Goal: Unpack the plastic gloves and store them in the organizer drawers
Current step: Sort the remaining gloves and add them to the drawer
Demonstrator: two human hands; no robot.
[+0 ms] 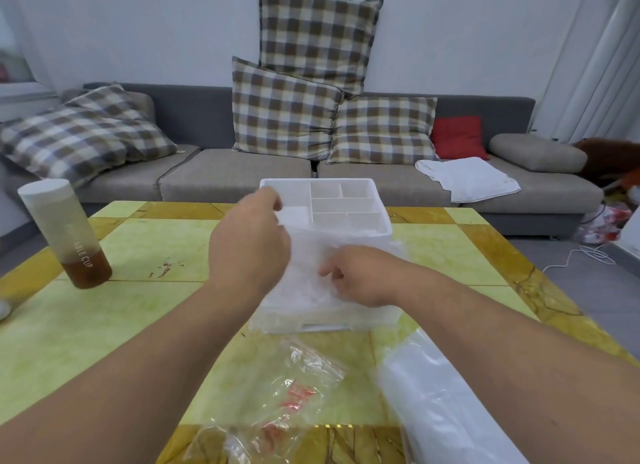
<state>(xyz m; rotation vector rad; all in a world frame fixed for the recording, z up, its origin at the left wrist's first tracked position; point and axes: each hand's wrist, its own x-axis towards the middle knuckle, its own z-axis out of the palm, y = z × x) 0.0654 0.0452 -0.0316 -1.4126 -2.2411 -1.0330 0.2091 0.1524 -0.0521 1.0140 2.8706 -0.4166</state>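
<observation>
- Looking across a yellow-green and gold marbled surface [145, 248] toward a long grey sofa [207, 176] carrying brown-and-cream checked cushions [284, 110], a small red cushion [457, 136] and a folded white towel [467, 177].
- Standing at the far middle of the surface: a white plastic organizer [346, 203] with divided, open-topped compartments, its bottom drawer [329, 319] pulled out toward the camera.
- Holding a thin, translucent, crinkled bundle of plastic gloves [308, 266] over the pulled-out drawer, right against the organizer's front face; impossible to tell whether touching the drawer's floor or hanging just above it.
- Pinching the upper edge of the gloves with the left hand [249, 245], fingers curled, up by the organizer's near left top corner.
- Pinching the gloves lower down with the right hand [360, 276], fingers curled inward, just above the drawer.
- Appearing tilted at the left of the surface, well apart from the organizer: a tall translucent bottle [65, 235] with a white cap and brown liquid in its lower part.
- Lying crumpled near the front edge, between the two forearms: a clear zip bag [287, 394] with red print.
- Lying just beside it on the right: a white translucent plastic sheet [433, 401], partly under the right forearm.
- Trailing over the grey floor at the right: a white cable [585, 255].
</observation>
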